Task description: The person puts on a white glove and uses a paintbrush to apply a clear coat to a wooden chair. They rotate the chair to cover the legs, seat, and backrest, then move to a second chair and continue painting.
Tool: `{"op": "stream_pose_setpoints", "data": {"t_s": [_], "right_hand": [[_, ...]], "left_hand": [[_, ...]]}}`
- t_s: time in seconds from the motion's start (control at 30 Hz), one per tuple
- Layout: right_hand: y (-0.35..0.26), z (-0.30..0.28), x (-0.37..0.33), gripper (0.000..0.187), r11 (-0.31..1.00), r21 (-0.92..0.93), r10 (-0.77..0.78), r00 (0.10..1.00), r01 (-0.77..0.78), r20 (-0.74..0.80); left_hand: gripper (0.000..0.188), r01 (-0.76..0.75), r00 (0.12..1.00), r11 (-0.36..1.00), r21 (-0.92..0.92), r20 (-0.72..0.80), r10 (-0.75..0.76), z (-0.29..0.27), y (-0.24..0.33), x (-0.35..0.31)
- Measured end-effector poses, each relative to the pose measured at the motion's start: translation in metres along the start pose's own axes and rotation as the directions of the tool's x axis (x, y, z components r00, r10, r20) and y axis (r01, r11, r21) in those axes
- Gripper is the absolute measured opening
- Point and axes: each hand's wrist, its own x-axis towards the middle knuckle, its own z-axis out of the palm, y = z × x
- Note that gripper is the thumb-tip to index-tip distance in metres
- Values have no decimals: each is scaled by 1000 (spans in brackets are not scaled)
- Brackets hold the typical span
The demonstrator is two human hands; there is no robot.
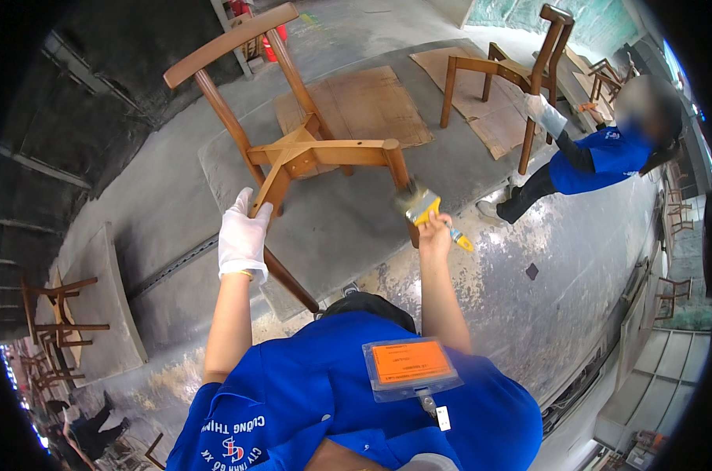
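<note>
A brown wooden chair frame [340,151] with no seat panel, its crossed rails bare, stands before me with its curved backrest [234,41] at the far left. My left hand [244,235], in a thin white glove, grips the near end of the chair's side rail, above a leg [289,280]. In my bare right hand [434,234] is a flat paintbrush [424,207] with a yellow handle. Its dark bristles are at the chair's right leg [398,166], touching it or very close; blur hides which.
A co-worker [599,161] with a white-gloved hand holds another chair frame [535,78] at the right. Cardboard sheets [356,102] lie on the grey platform beyond my chair. More chair frames [61,326] rest on a board at the left. A red object [272,47] stands far back.
</note>
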Motion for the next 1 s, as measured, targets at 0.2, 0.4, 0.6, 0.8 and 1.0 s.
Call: {"op": "stream_pose_setpoints", "data": {"t_s": [0.2, 0.4, 0.6, 0.8, 1.0], "right_hand": [[3, -37, 13, 13, 657, -704, -345, 723, -270, -598], [0, 139, 14, 24, 979, 2, -189, 898, 206, 398], [5, 45, 9, 28, 998, 9, -60, 985, 59, 159], [10, -47, 14, 10, 630, -730, -465, 625, -265, -627], [23, 148, 36, 10, 885, -357, -308, 951, 299, 34]], "left_hand": [[76, 20, 999, 995, 99, 42, -25, -18, 15, 9], [78, 29, 996, 1000, 7, 78, -29, -17, 6, 29], [78, 72, 990, 997, -2, 118, -71, -19, -5, 53], [76, 57, 989, 998, -8, 138, -55, -21, -8, 75], [76, 37, 986, 999, 26, 160, -40, -25, -7, 90]]}}
